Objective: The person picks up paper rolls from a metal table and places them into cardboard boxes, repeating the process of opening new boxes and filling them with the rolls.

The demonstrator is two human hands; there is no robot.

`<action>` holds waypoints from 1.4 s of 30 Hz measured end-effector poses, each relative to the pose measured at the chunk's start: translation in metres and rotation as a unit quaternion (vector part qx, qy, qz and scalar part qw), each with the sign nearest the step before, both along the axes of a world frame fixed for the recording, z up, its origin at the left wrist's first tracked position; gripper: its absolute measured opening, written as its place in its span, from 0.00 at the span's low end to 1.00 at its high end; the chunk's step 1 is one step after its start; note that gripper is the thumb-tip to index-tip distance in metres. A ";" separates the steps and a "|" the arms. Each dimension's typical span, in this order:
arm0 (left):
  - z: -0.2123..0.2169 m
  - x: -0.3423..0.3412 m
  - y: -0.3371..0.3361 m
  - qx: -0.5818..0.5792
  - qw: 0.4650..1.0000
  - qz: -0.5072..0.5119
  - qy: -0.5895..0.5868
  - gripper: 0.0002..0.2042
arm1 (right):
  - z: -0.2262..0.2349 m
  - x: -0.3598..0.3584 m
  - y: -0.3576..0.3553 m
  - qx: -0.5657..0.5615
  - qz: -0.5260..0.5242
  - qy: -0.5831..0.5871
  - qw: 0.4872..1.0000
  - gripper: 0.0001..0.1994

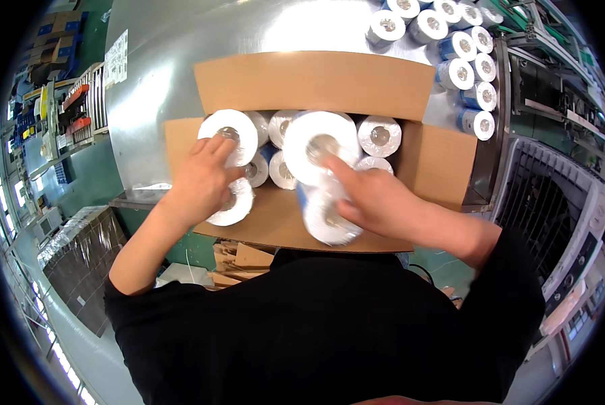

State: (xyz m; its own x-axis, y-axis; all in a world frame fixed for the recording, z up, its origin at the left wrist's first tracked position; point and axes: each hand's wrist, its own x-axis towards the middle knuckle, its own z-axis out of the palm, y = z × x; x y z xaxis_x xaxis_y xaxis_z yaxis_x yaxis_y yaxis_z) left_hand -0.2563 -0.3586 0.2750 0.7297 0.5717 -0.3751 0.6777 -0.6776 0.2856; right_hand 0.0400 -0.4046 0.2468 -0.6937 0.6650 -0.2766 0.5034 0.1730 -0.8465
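An open cardboard box (316, 84) with flaps spread stands in front of me, holding several white rolls (379, 136) in clear wrap, some with blue sides. My left hand (204, 179) is at the box's left side, its fingers in the core of an upper roll (247, 128) and its thumb at a lower roll (233, 214). My right hand (383, 199) grips a pair one above the other: its fingers reach the core of a large upper roll (302, 135), its thumb the lower roll (326, 233). This pair is raised over the box and smeared by motion.
The box rests on a shiny metal table (160, 61). More wrapped rolls (456, 74) stand at the table's far right. A machine frame (545, 88) and a grey slatted plastic crate (552, 196) lie along the right. At the lower left is a wrapped brown stack (86, 260).
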 end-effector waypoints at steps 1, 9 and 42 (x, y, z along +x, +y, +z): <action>-0.009 -0.001 -0.003 0.017 1.000 -0.016 -0.004 0.18 | -0.009 -0.019 0.005 0.002 -0.012 0.002 1.000 0.30; -0.030 -0.005 0.007 -0.053 0.997 0.022 -0.055 0.18 | -0.073 -0.063 -0.003 -0.019 -0.027 -0.043 0.999 0.32; -0.176 0.212 0.230 0.125 0.977 -0.109 -0.136 0.22 | -0.179 0.261 0.026 0.099 -0.709 -0.177 0.676 0.24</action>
State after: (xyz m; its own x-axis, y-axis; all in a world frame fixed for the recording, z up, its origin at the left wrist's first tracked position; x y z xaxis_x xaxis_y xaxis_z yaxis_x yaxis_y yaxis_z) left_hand -0.0444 -0.1289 0.0988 0.8977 0.4402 -0.0189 0.4312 -0.8689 0.2431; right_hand 0.3009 -0.3788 0.0676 0.7654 0.6400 -0.0674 0.4469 -0.6040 -0.6599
